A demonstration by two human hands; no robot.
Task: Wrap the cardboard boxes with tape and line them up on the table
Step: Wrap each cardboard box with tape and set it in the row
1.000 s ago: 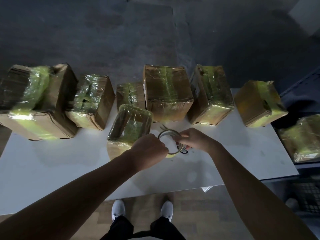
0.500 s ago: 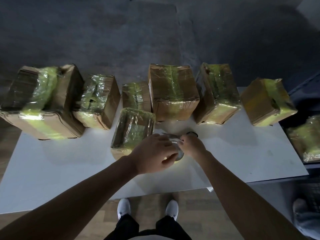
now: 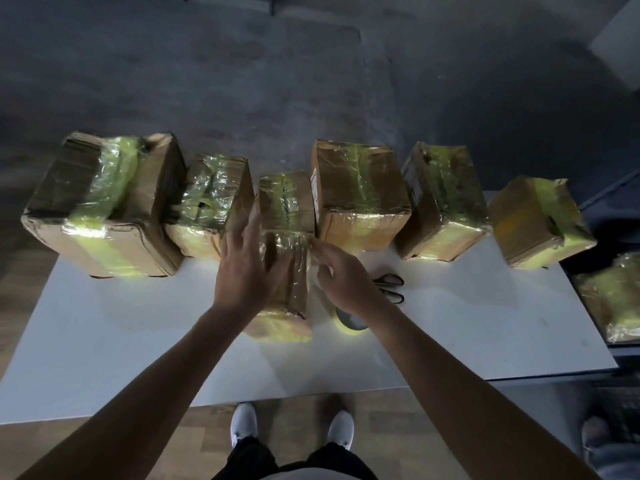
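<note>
Six wrapped boxes line the far edge of the table; the taped seventh box waits mid-table, unaligned, under left hand and right hand, each grip wide.

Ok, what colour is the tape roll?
Yellow; the tape roll shows best in the head view.

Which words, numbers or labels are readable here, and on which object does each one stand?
No text can be read.
On the tall middle box, a white label at its left edge: print too small and blurred to read.
The tape roll and the scissors show no writing.
</note>
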